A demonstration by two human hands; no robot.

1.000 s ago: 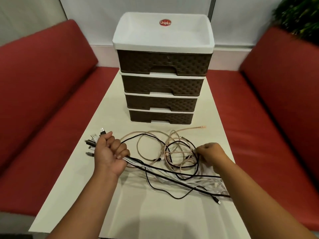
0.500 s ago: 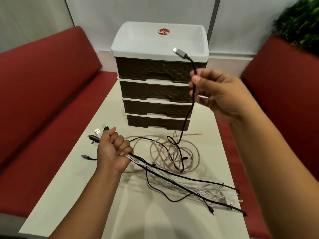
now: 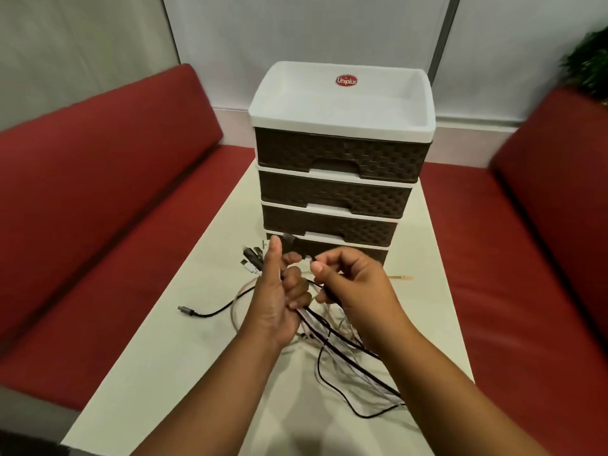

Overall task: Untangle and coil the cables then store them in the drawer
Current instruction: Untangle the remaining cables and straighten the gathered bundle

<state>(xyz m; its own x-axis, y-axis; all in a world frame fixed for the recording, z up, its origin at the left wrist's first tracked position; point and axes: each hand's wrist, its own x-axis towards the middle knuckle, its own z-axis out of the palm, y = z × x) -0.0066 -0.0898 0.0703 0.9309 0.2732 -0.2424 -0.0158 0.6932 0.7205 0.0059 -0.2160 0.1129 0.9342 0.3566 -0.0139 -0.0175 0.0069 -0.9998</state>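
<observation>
A tangle of black, white and beige cables lies on the white table, trailing to the right front. My left hand grips a bundle of these cables, thumb up, with several plug ends sticking out to its left. Close beside it, my right hand pinches a black cable whose dark plug pokes up between the two hands. One black cable end lies loose to the left. Behind the hands stands the drawer unit, brown woven fronts, all drawers closed.
The unit has a white open tray top. Red sofa cushions flank the table on both sides. A green plant shows at the upper right. A beige cable tip lies near the unit's base.
My right hand has come down from in front of the drawers, bringing the black cable's plug to my left hand. The left hand has risen slightly and its thumb now points up.
</observation>
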